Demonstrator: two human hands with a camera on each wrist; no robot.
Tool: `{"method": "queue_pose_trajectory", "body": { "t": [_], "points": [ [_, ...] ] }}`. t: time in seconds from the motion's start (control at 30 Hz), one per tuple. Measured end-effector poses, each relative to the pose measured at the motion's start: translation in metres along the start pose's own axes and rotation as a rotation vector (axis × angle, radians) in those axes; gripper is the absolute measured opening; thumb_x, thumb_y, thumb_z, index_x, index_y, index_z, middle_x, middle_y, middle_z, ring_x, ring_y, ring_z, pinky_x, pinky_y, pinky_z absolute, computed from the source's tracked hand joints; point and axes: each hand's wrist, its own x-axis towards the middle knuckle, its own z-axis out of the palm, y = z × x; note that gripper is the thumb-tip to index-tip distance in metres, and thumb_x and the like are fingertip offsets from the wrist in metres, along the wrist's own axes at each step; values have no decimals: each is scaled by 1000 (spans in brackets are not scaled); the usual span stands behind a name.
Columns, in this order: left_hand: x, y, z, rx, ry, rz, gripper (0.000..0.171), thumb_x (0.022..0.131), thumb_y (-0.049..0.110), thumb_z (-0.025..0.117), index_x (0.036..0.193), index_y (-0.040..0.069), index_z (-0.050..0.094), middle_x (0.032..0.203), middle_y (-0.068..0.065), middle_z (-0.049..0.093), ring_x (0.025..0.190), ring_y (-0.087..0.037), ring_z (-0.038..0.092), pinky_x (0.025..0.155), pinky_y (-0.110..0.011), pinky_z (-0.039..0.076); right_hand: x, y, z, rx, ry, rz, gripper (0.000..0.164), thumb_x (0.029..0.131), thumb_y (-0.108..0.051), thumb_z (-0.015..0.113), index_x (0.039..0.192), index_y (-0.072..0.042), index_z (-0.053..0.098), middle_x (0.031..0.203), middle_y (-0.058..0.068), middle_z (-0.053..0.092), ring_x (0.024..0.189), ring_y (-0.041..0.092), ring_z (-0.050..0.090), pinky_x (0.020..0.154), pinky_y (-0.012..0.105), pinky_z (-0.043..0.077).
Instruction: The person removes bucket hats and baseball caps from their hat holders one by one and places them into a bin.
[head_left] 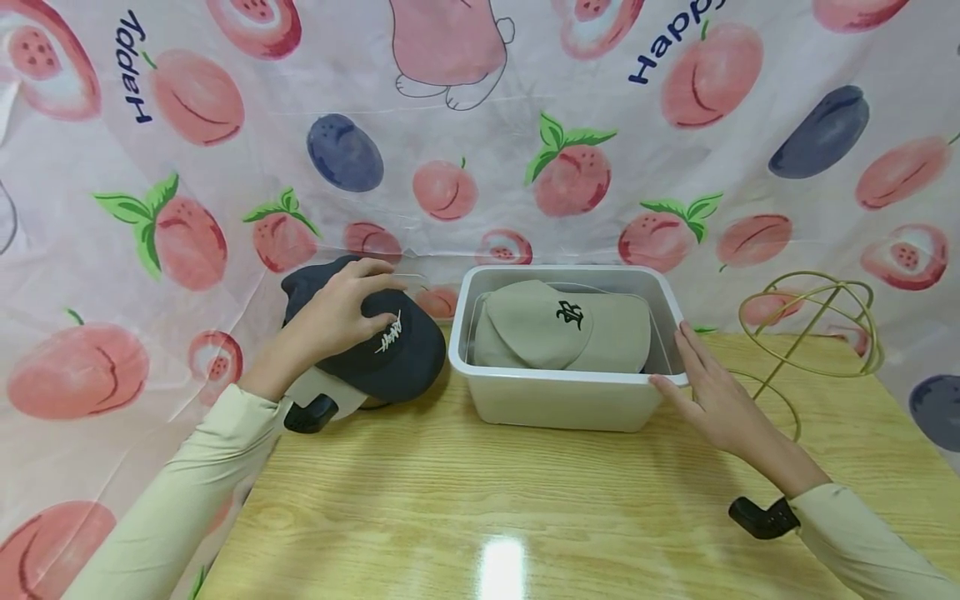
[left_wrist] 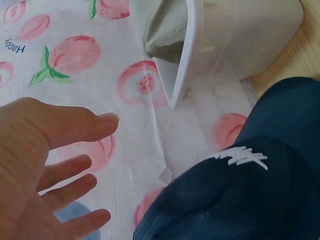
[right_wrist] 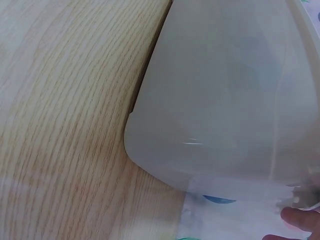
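At the left of the head view, a navy cap (head_left: pixel 405 354) with white lettering lies on top of a pale cap (head_left: pixel 341 392). My left hand (head_left: pixel 341 310) hovers over the navy cap, thumb spread from loosely bent fingers. The left wrist view shows that hand (left_wrist: pixel 55 165) apart from the navy cap (left_wrist: pixel 240 195), with nothing in its grasp. A white plastic bin (head_left: pixel 558 404) holds a beige cap (head_left: pixel 536 325) with a black emblem. My right hand (head_left: pixel 712 396) rests at the bin's right rim, fingers extended along the side and thumb near the front corner.
A gold wire stand (head_left: pixel 806 333) with a rounded top is to the right of the bin. The wooden table (head_left: pixel 420 492) reaches back to a fruit-print cloth (head_left: pixel 480 150), which also hangs along the left side.
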Motion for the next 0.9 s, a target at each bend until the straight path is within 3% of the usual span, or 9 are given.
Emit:
{"method": "queue_pose_trajectory", "body": {
  "t": [0.3,0.57,0.9],
  "points": [
    [-6,-12,-5,25,20,-7,39,78,5,75,116,4,66,127,-20,50,119,-38,43,99,-54,34,0,0,1,-2,-6,7,77,98,-36,50,149,5,11,156,21,5,132,50,24,95,67,27],
    [-10,-28,-12,42,-2,-77,43,78,4,74,120,2,63,132,-26,45,124,-43,38,101,-57,30,-2,-2,2,-12,-3,22,76,98,-37,49,149,5,11,156,19,5,126,52,33,91,66,30],
    [-17,-57,-12,26,-28,-150,48,76,4,74,122,1,61,140,-28,39,130,-46,31,102,-63,24,-2,-1,3,-23,13,7,75,98,-36,49,149,4,10,156,19,6,118,51,42,88,64,34]
  ]
}}
